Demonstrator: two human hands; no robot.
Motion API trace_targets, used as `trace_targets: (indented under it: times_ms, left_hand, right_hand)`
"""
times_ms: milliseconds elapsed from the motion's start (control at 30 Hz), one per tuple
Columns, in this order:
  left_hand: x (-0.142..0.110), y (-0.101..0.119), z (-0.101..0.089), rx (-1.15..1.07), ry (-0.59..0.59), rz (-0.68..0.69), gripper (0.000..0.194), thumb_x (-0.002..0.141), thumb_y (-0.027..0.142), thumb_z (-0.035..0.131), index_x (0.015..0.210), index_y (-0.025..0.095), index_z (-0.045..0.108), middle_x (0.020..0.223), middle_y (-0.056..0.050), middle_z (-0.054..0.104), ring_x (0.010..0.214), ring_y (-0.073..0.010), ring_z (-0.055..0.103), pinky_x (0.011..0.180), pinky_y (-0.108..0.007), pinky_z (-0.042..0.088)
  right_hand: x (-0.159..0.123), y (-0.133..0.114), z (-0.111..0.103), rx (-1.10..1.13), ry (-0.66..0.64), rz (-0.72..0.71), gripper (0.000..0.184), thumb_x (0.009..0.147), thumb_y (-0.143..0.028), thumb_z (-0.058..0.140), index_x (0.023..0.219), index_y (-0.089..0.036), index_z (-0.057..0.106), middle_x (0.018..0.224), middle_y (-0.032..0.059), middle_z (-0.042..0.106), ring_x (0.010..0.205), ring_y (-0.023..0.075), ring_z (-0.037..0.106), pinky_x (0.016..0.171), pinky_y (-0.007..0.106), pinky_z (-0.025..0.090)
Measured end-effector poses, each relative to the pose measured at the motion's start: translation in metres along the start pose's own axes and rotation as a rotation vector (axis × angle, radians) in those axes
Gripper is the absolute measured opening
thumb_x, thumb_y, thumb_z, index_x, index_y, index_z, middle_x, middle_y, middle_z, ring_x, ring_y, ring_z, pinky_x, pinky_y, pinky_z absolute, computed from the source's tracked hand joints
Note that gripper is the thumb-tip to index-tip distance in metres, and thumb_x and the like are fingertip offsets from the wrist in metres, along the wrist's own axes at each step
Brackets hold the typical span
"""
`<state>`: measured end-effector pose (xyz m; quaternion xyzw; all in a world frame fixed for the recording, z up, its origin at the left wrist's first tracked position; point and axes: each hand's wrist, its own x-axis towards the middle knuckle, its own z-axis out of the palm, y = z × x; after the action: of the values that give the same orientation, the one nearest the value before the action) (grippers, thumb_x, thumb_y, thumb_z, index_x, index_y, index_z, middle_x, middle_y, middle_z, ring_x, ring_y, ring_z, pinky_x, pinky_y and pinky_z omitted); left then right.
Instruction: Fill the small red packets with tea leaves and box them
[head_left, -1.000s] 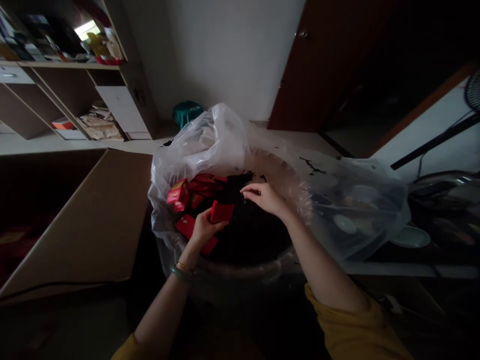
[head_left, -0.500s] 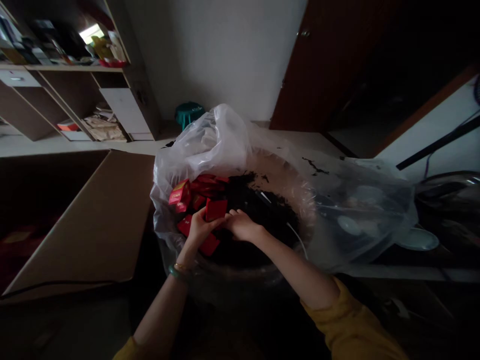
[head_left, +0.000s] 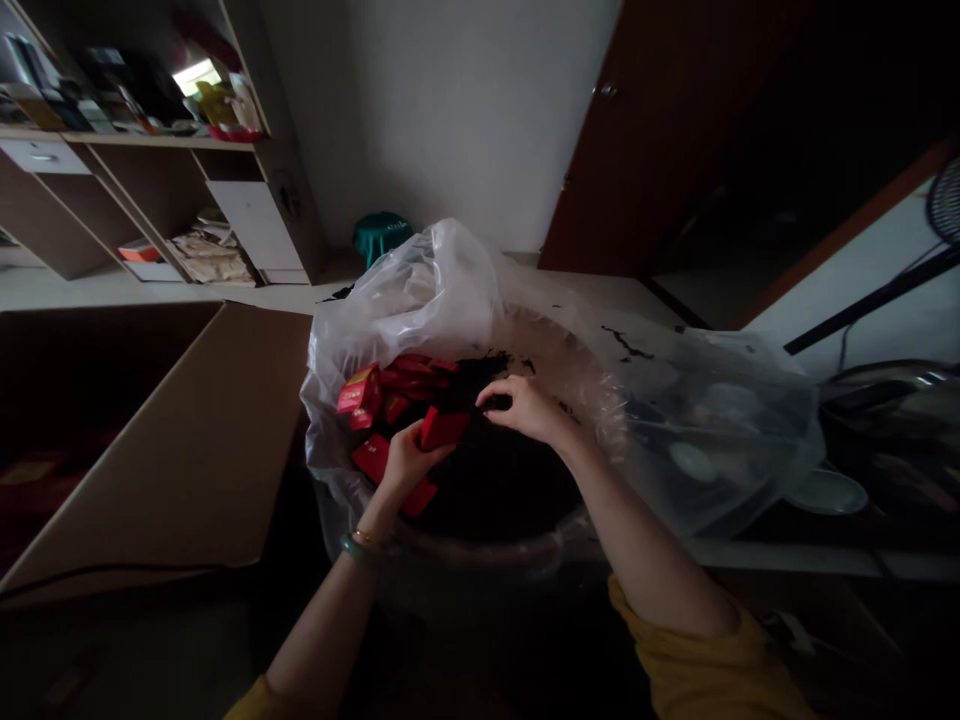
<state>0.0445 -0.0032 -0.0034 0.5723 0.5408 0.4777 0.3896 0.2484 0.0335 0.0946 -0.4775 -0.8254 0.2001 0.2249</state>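
Observation:
My left hand [head_left: 409,462] grips a small red packet [head_left: 444,429], its fingers behind and the thumb along the lower edge. Just to the right, my right hand [head_left: 525,408] hovers over a heap of dark loose leaves [head_left: 502,490], thumb and fingertips drawn together in a pinch. Whatever sits between those fingertips is too dark to make out. Several more red packets [head_left: 412,375] are piled at the left side of the heap. Around it all, a wide round container is lined with a clear plastic bag [head_left: 450,280], bunched up at the back.
An open cardboard box [head_left: 187,430] stands close on the left, with red things inside. On the right, the plastic spreads over a surface near a pale oval dish [head_left: 829,492]. Behind are a shelf unit [head_left: 255,225], a green bin [head_left: 379,235] and a brown door [head_left: 592,150].
My right hand came in to the red packet in my left hand, then moved back right over the dark heap. The packet was tipped upright and now leans flatter again.

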Motion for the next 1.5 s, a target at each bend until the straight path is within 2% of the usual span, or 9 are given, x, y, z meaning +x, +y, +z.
trace_targets:
  times_ms: [133, 267, 533, 733, 833, 1033, 1200, 1333, 1500]
  left_hand:
    - [-0.001, 0.003, 0.007, 0.026, -0.005, 0.002, 0.037, 0.055, 0.033, 0.079, 0.085, 0.013, 0.069, 0.07, 0.002, 0.066, 0.063, -0.0144, 0.057, 0.062, -0.024, 0.045]
    - [0.0, 0.005, 0.011, -0.005, -0.018, 0.006, 0.036, 0.055, 0.032, 0.078, 0.083, 0.012, 0.068, 0.068, 0.003, 0.063, 0.062, -0.0129, 0.054, 0.06, -0.022, 0.043]
    - [-0.002, 0.005, 0.011, -0.012, -0.013, 0.008, 0.036, 0.054, 0.034, 0.078, 0.08, 0.012, 0.067, 0.064, 0.003, 0.059, 0.06, -0.0113, 0.049, 0.058, -0.021, 0.039]
    - [-0.002, 0.003, 0.015, -0.003, -0.021, -0.001, 0.036, 0.056, 0.036, 0.078, 0.081, 0.012, 0.068, 0.065, 0.003, 0.06, 0.06, -0.012, 0.05, 0.058, -0.022, 0.04]
    - [-0.002, 0.003, 0.015, 0.024, -0.009, 0.008, 0.036, 0.055, 0.036, 0.078, 0.081, 0.012, 0.068, 0.065, 0.003, 0.06, 0.061, -0.0122, 0.05, 0.059, -0.022, 0.04]
    - [-0.005, 0.006, 0.016, 0.063, -0.035, 0.029, 0.035, 0.057, 0.037, 0.077, 0.082, 0.013, 0.068, 0.065, 0.003, 0.059, 0.061, -0.0123, 0.049, 0.059, -0.022, 0.039]
    - [-0.005, 0.006, 0.015, 0.055, -0.025, 0.051, 0.035, 0.058, 0.037, 0.078, 0.082, 0.014, 0.067, 0.067, 0.003, 0.06, 0.063, -0.0128, 0.05, 0.059, -0.022, 0.04]
    - [-0.005, 0.002, 0.017, 0.06, -0.01, 0.053, 0.034, 0.057, 0.036, 0.079, 0.079, 0.014, 0.066, 0.066, 0.004, 0.059, 0.062, -0.0122, 0.05, 0.059, -0.021, 0.04]
    - [-0.007, 0.002, 0.021, 0.093, -0.008, 0.036, 0.035, 0.055, 0.035, 0.08, 0.077, 0.014, 0.064, 0.063, 0.005, 0.056, 0.059, -0.0108, 0.047, 0.054, -0.02, 0.037]
  right_hand:
    - [0.009, -0.022, -0.02, 0.155, -0.036, -0.079, 0.023, 0.069, -0.007, 0.066, 0.086, -0.02, 0.074, 0.083, -0.0006, 0.073, 0.079, 0.0148, 0.065, 0.075, 0.024, 0.046]
    - [0.016, -0.041, -0.019, 0.127, -0.151, -0.101, 0.029, 0.067, -0.002, 0.064, 0.088, -0.021, 0.073, 0.085, -0.0008, 0.073, 0.08, 0.0138, 0.066, 0.075, 0.022, 0.046]
    - [0.017, -0.039, -0.005, 0.166, -0.121, -0.03, 0.028, 0.068, -0.001, 0.065, 0.091, -0.016, 0.068, 0.086, 0.0028, 0.07, 0.075, 0.0125, 0.064, 0.069, 0.022, 0.047]
    - [0.007, -0.044, -0.008, 0.107, -0.267, -0.071, 0.037, 0.073, -0.01, 0.068, 0.108, -0.02, 0.062, 0.094, 0.0034, 0.073, 0.086, 0.0167, 0.067, 0.078, 0.027, 0.047]
    - [0.005, -0.041, -0.005, 0.075, -0.221, -0.053, 0.043, 0.073, -0.01, 0.07, 0.113, -0.021, 0.059, 0.099, 0.004, 0.072, 0.093, 0.0177, 0.066, 0.083, 0.029, 0.046]
    - [0.002, -0.04, -0.003, -0.013, -0.128, -0.049, 0.011, 0.078, -0.013, 0.066, 0.087, -0.019, 0.07, 0.085, 0.0033, 0.07, 0.082, 0.0156, 0.063, 0.076, 0.026, 0.044]
    - [0.002, -0.035, -0.006, 0.058, -0.092, -0.045, 0.01, 0.081, -0.018, 0.066, 0.087, -0.021, 0.074, 0.08, 0.0016, 0.068, 0.072, 0.0134, 0.06, 0.072, 0.026, 0.043]
    - [0.002, -0.028, 0.001, -0.019, -0.001, -0.092, 0.008, 0.079, -0.018, 0.069, 0.079, -0.021, 0.075, 0.078, 0.0034, 0.068, 0.082, 0.0174, 0.055, 0.078, 0.029, 0.042]
    - [0.0, -0.031, 0.004, -0.104, -0.088, -0.104, 0.011, 0.081, -0.017, 0.066, 0.084, -0.02, 0.077, 0.083, 0.0066, 0.067, 0.083, 0.0181, 0.055, 0.078, 0.031, 0.043]
